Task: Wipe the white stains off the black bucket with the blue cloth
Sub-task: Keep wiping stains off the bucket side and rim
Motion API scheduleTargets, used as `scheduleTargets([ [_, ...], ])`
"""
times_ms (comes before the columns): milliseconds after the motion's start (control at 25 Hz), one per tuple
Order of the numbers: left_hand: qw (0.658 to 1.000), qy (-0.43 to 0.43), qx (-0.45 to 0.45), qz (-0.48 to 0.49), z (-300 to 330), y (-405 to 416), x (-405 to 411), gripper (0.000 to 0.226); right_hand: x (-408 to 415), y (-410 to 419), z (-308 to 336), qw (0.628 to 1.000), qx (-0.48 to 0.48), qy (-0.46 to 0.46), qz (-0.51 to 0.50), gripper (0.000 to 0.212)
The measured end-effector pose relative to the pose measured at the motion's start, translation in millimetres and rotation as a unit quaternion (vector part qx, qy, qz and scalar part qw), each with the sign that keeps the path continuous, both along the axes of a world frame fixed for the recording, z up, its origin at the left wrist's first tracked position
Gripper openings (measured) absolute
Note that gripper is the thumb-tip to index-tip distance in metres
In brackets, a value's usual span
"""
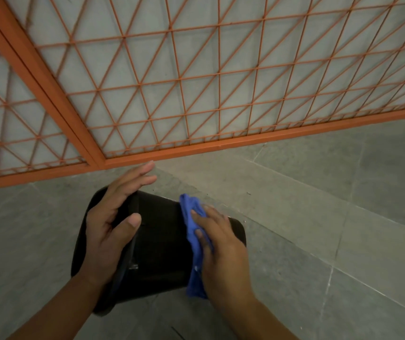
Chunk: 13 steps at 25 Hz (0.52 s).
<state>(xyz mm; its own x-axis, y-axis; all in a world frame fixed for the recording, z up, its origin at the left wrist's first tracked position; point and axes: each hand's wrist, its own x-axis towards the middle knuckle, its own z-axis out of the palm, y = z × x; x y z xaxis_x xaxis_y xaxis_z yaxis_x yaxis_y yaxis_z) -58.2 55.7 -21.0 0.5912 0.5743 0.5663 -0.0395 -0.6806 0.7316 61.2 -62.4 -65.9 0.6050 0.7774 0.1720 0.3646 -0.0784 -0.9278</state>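
Note:
The black bucket [158,244] lies on its side on the grey floor, its rim toward the left and its base toward the right. My left hand [115,217] rests flat on the rim end, fingers straight and pointing up-right, thumb over the wall. My right hand [221,249] presses the crumpled blue cloth [192,231] against the bucket's wall near the base end, fingers spread over the cloth. No white stains show on the dark surface from here. A thin metal handle runs down the bucket beside my left palm.
An orange metal grille gate [196,94] with a thick bottom rail stands just behind the bucket. Grey stone floor tiles [331,217] spread to the right and front.

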Motion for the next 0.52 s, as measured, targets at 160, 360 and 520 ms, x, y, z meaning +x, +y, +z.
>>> scheduleTargets([
  [160, 1.0, -0.011, -0.009, 0.01, 0, -1, -1, 0.053, 36, 15, -8, 0.999, -0.051, -0.006, -0.014, 0.024],
  [360, 1.0, -0.01, -0.004, -0.012, 0, -2, 5, 0.054, 18, -3, 0, 0.998, -0.055, 0.028, -0.028, 0.028],
  [520, 1.0, -0.01, -0.02, 0.003, -1, 6, 5, 0.041, 25, 17, 3, 0.998, -0.039, -0.018, 0.035, 0.027],
])
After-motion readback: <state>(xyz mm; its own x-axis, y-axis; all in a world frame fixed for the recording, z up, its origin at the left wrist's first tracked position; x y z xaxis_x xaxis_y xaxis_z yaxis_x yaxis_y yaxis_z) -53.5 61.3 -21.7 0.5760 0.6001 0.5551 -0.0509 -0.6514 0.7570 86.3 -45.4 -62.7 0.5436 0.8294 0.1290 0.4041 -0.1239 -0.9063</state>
